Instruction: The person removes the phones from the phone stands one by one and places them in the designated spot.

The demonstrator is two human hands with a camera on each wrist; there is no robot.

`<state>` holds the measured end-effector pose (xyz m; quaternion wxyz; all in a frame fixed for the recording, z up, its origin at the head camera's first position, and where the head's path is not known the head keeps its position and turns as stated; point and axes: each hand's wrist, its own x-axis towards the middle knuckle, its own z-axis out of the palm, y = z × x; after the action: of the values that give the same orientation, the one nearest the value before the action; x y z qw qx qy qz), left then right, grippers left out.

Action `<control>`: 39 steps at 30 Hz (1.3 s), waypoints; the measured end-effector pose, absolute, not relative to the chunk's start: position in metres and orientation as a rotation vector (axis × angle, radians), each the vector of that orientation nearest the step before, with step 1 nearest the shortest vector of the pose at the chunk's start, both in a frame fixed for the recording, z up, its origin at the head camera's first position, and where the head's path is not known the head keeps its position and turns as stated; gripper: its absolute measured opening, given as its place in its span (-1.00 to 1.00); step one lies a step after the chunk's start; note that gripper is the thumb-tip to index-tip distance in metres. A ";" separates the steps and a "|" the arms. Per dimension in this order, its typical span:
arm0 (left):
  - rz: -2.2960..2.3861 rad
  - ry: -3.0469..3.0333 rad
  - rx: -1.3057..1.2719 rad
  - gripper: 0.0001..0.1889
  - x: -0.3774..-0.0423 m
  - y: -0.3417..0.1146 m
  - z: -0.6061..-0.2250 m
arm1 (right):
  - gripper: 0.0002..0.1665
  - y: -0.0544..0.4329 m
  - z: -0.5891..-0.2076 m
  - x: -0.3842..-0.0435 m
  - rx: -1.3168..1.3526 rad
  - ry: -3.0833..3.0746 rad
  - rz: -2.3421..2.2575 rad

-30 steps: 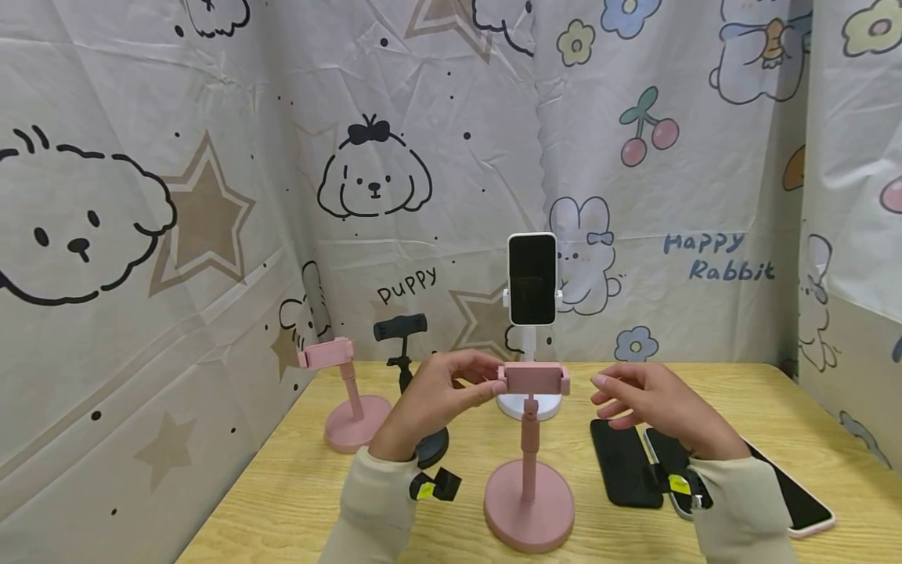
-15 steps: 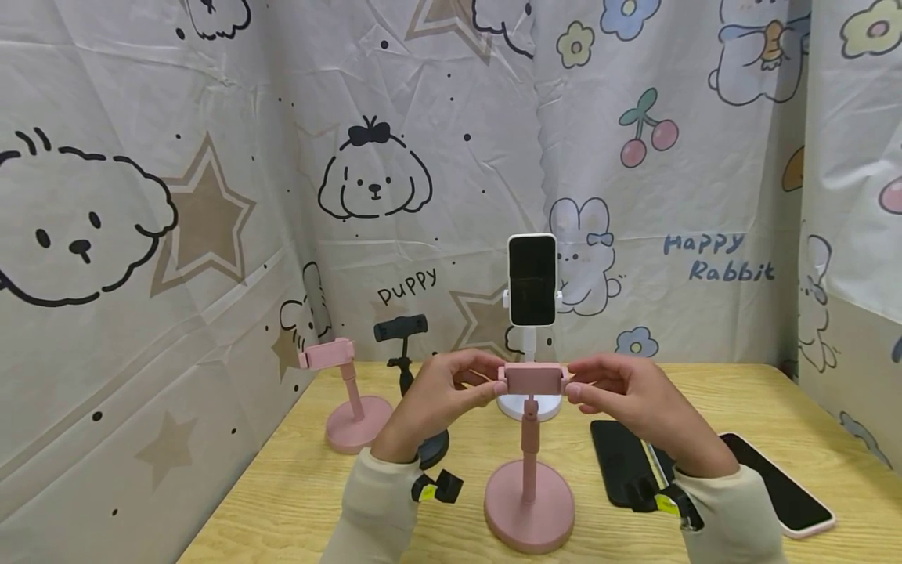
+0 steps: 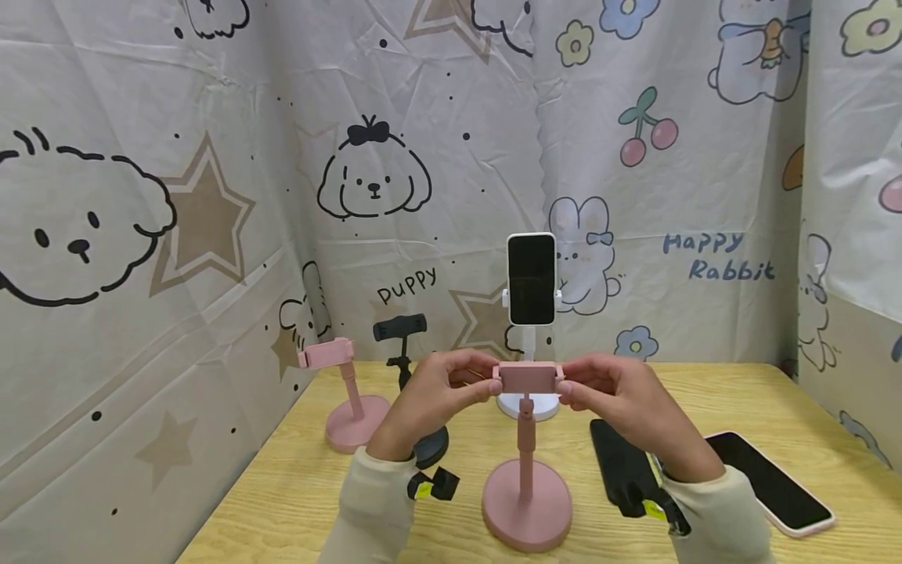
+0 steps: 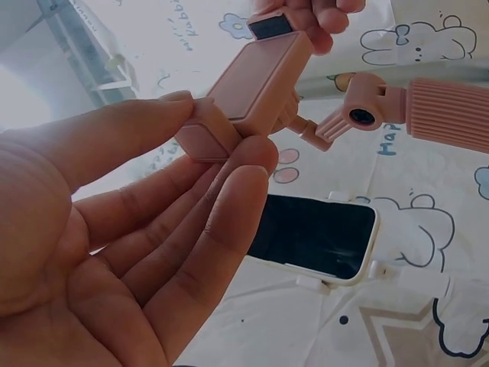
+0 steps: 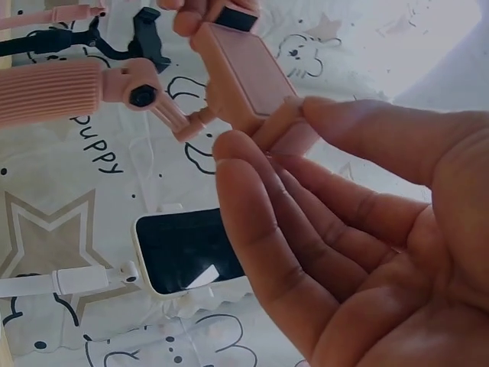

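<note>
A pink phone stand (image 3: 527, 501) with a round base stands upright on the table in front of me. My left hand (image 3: 440, 395) pinches the left end of its clamp (image 3: 528, 377) between thumb and fingers. At the clamp's other end, my right hand (image 3: 620, 399) pinches the right jaw in the same way. No phone sits in this clamp. Both wrist views show thumb and fingertips on the clamp ends (image 4: 208, 131), (image 5: 286, 126). Behind it, a white stand (image 3: 530, 406) holds an upright white-edged phone (image 3: 532, 279).
To the left stand another pink phone stand (image 3: 355, 419) and a black phone stand (image 3: 431, 448), partly behind my left hand. A black phone (image 3: 620, 462) and a pink-edged phone (image 3: 771, 482) lie on the table (image 3: 282, 509) at right. A printed curtain (image 3: 437, 172) encloses the table.
My right hand has moved left from beside the stand and taken hold of the clamp's right end. The stand has shifted very slightly left. My left hand keeps its grip.
</note>
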<state>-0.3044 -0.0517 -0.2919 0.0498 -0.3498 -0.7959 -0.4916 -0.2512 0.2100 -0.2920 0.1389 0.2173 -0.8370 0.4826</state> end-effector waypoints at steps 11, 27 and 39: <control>-1.454 -2.456 -1.083 -0.68 -0.310 -0.077 -0.286 | -0.63 0.182 -0.300 -0.255 0.645 -2.322 1.296; -1.548 -2.570 -0.969 -0.64 -0.309 -0.134 -0.282 | -0.65 0.127 -0.313 -0.267 0.727 -2.216 1.416; -1.426 -2.630 -0.886 -0.63 -0.299 -0.174 -0.276 | -0.65 0.087 -0.313 -0.265 0.800 -2.115 1.465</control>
<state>-0.2988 -0.1736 -0.2756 0.0107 -0.2838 -0.8429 -0.4570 -0.2651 0.0868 -0.3126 0.2217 0.2897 -0.7655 0.5300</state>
